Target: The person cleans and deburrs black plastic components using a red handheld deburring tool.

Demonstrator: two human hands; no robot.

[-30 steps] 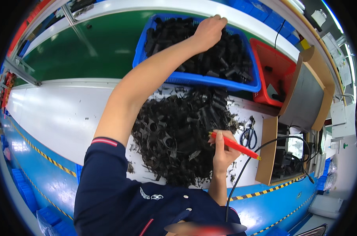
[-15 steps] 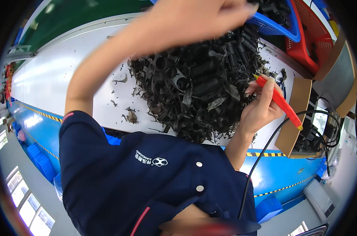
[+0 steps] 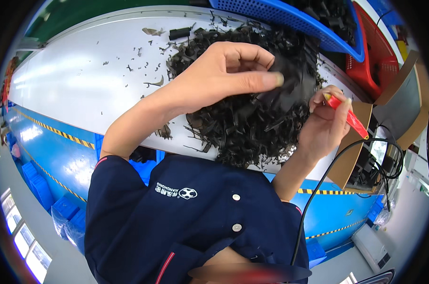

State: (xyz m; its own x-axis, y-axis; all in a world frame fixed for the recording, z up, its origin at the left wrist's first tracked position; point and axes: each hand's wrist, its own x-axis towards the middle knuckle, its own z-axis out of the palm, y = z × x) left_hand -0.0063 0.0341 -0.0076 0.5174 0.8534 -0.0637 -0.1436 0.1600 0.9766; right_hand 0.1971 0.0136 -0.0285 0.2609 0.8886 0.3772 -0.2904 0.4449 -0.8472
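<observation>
My left hand point(image 3: 238, 71) is over the heap of black plastic pieces and thin scraps point(image 3: 252, 128), its fingers curled toward the thumb. A smeared dark shape point(image 3: 297, 83) lies right at its thumb tip; what the fingers hold cannot be made out. At the heap's right edge, my right hand point(image 3: 325, 120) is closed round a slim red pen-shaped tool point(image 3: 354, 120) with yellow ends. The tool slants from upper left to lower right and crosses the thumb.
Along the far side stands a blue perforated basket point(image 3: 290, 23) holding black pieces, beside a red basket point(image 3: 375, 71). A cardboard box point(image 3: 354, 146) sits at right. A black cable point(image 3: 314, 191) loops past my right arm. Scraps dot the white table point(image 3: 72, 80).
My left hand has come down from beside the blue basket to above the heap. My right hand still grips the red tool, now a little further right and lower.
</observation>
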